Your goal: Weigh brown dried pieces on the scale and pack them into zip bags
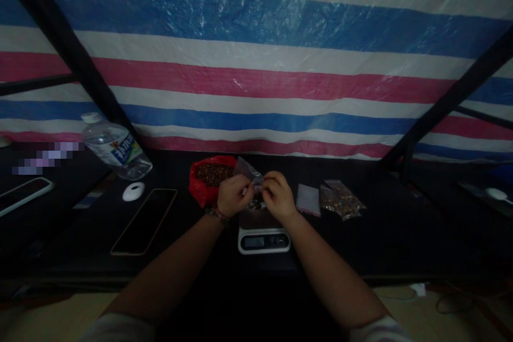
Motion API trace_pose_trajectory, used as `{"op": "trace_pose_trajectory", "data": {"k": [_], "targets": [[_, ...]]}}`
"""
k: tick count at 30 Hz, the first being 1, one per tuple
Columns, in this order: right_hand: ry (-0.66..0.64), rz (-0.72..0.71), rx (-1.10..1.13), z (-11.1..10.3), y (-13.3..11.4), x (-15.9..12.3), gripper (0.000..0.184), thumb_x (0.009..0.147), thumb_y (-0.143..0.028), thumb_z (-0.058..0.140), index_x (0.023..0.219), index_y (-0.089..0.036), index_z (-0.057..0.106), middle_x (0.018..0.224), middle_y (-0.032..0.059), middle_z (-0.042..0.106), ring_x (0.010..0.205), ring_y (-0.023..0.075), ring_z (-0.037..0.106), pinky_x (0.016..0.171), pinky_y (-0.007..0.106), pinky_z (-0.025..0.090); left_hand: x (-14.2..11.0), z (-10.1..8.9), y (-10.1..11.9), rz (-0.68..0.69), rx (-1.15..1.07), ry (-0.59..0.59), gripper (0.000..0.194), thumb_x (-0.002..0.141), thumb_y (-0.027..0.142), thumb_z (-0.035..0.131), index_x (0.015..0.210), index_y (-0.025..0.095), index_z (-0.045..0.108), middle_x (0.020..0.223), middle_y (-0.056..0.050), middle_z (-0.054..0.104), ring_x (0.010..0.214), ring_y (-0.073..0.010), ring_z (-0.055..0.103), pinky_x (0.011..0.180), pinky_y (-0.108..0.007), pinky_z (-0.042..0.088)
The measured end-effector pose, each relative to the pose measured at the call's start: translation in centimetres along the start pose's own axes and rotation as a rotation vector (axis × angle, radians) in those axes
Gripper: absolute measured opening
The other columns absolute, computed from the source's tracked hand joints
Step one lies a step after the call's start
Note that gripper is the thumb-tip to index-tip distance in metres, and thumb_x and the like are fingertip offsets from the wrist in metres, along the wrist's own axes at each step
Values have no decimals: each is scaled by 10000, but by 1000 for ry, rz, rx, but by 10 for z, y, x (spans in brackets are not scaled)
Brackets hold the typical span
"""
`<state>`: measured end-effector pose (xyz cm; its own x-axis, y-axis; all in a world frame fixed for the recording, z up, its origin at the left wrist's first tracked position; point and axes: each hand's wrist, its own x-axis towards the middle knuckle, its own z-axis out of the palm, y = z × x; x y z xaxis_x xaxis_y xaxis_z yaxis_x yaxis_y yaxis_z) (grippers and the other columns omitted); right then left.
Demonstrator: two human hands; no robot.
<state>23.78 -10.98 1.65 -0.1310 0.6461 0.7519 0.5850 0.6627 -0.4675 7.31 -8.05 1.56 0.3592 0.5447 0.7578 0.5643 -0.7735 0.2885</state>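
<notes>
Striped tarpaulin (pixel 256 80) in blue, white and pink hangs behind a dark table (pixel 401 235), and the light is poor, so I read fine detail with caution.

From where I watch, my left hand (pixel 233 195) and right hand (pixel 277 197) meet above the kitchen scale (pixel 263 235). Both are closed in a pinch on a small clear bag (pixel 249 172), fingertips nearly touching at its lower edge, the rest of the fingers curled in. I judge the grip sits there because that is the bag's mouth and the two pinches hold it between them; whether it is open or sealed I cannot tell. The bag stands roughly upright, its long axis tilted up and away from me toward the tarpaulin, the free end leaning slightly left over the red bag.

Dark bits lie on the scale's platform just under my hands; too dim to name them. Keeping the hands directly over the platform would let anything dropped land there.

Just beyond my left hand sits a red bag of brown pieces (pixel 210 179), open at the top, within easy reach. To the right lie an empty clear pouch (pixel 308 199) and filled pouches (pixel 341 200), set aside together. Left of the scale lie a phone (pixel 144 221), a white round object (pixel 133 191) and a tilted water bottle (pixel 116 150).
</notes>
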Motion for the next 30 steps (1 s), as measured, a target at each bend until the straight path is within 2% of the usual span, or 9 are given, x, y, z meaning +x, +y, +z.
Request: {"op": "trace_pose_trajectory", "data": {"k": [4, 7, 9, 13, 16, 18, 22, 26, 30], "targets": [[-51, 9, -12, 1, 6, -1, 273, 810, -115, 483, 979, -223, 668, 1069, 96, 592, 1001, 215, 557, 881, 387, 477, 0, 3, 7, 49, 21, -17, 202, 838, 249, 480, 676, 180, 578, 633, -31, 595, 608, -134, 555, 585, -258, 431], [-76, 19, -38, 2, 10, -1, 276, 830, -151, 506, 1029, -250, 670, 1006, 74, 641, 945, 210, 586, 867, 392, 486, 1, 1, 10, 126, 10, -34, 166, 828, 242, 492, 716, 186, 602, 669, -40, 614, 663, -151, 573, 645, -283, 456], [-69, 23, -66, 2, 12, -1, 256, 839, -167, 518, 1022, -256, 673, 939, 60, 660, 893, 200, 597, 838, 377, 494, 2, -2, 9, 183, -12, -44, 114, 799, 256, 532, 808, 192, 625, 787, -57, 649, 775, -176, 591, 734, -323, 467], [-57, 17, -68, 2, 14, -1, 163, 823, -207, 576, 949, -222, 678, 889, 66, 655, 851, 197, 590, 795, 354, 489, 1, -7, -1, 198, 23, -36, 400, 721, 308, 614, 1108, 213, 585, 1172, -105, 598, 1093, -263, 518, 929, -438, 391], [-155, 0, -63, 2, 13, 1, 154, 774, -247, 649, 922, -207, 667, 925, 74, 638, 885, 211, 568, 807, 363, 467, 0, -6, -6, 178, 77, -86, 531, 690, 304, 631, 1209, 237, 539, 1311, -106, 518, 1232, -319, 403, 984, -488, 316], [-220, -12, -87, 2, 11, 1, 153, 749, -273, 677, 884, -204, 662, 928, 72, 627, 892, 219, 550, 812, 374, 451, 0, -5, -8, 186, 87, -152, 560, 681, 293, 631, 1231, 252, 533, 1312, -93, 526, 1250, -330, 379, 999, -496, 283], [-272, -41, -117, -1, 9, 2, 184, 733, -328, 691, 860, -199, 659, 919, 71, 611, 888, 221, 529, 806, 378, 434, 2, -6, -9, 182, 63, -253, 596, 676, 319, 635, 1257, 262, 519, 1213, -76, 602, 1190, -314, 443, 1030, -508, 221], [-273, -56, -116, -3, 7, 3, 267, 734, -292, 682, 987, -214, 649, 968, 69, 614, 908, 222, 518, 824, 377, 427, 4, -9, -13, 169, 21, -274, 662, 663, 410, 655, 1274, 214, 493, 1164, -97, 617, 1113, -287, 505, 1051, -506, 207], [-268, -62, -87, -4, 8, 3, 227, 766, -218, 622, 989, -210, 663, 957, 62, 607, 902, 214, 514, 815, 369, 428, 6, -11, -14, 160, 6, -269, 569, 696, 426, 642, 1204, 193, 535, 1077, -90, 639, 1032, -253, 549, 1040, -485, 249]]}}
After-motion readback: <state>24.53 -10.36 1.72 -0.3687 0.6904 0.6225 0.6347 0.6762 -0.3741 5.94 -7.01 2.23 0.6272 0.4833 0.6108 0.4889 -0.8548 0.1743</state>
